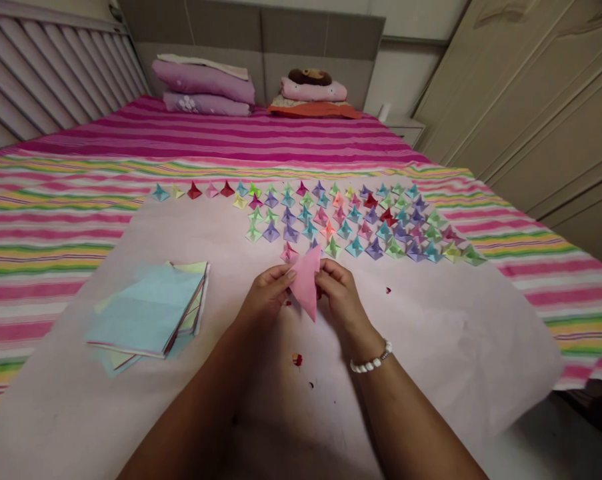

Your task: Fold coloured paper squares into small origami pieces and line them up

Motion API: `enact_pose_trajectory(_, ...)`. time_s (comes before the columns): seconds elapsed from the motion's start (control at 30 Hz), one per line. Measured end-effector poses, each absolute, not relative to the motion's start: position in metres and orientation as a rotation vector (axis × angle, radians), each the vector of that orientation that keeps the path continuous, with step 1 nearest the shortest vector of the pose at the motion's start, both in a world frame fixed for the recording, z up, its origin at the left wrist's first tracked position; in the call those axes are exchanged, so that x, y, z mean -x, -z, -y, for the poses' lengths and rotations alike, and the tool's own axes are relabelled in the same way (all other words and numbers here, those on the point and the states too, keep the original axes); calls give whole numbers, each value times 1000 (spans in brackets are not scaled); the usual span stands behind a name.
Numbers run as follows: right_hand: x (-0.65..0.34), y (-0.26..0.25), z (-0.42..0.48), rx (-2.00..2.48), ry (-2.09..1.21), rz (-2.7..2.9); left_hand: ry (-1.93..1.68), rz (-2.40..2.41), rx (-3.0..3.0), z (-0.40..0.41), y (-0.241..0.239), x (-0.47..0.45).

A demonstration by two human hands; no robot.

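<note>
A piece of pink folded paper (305, 283), roughly triangular with one point hanging down, is held up between my two hands above the white sheet. My left hand (269, 288) pinches its left side, thumb in front. At the right edge, my right hand (339, 288) grips the paper with its fingertips, some of them hidden behind it. Just beyond my hands stand rows of small folded paper pieces (355, 247) in many colours, each with a pointed top. A stack of square coloured paper (148, 310), light blue uppermost, lies to the left.
The large white sheet (431, 373) covers the striped bedspread (575, 303). Small red scraps (297, 360) lie on it. Folded purple bedding (205, 87) and a pink pillow pile (314, 91) rest by the headboard (305, 30). A wardrobe (535, 100) stands at right.
</note>
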State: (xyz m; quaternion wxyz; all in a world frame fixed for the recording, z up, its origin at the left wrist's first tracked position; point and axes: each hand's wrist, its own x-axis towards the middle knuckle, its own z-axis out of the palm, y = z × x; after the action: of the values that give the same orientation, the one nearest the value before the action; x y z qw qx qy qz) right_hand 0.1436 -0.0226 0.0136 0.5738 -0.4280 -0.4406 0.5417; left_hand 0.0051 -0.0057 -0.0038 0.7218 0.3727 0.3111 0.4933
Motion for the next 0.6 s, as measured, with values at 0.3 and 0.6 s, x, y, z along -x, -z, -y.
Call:
enact_pose_trajectory(0.3, -136, -11, 22, 1017, -1238, 1184, -1315, -1052, -1103, 8, 5, -5)
enact_pose_trajectory(0.6, -135, 0, 23, 1185, -884, 1364, -1361, -1226, -1569, 13, 6, -8)
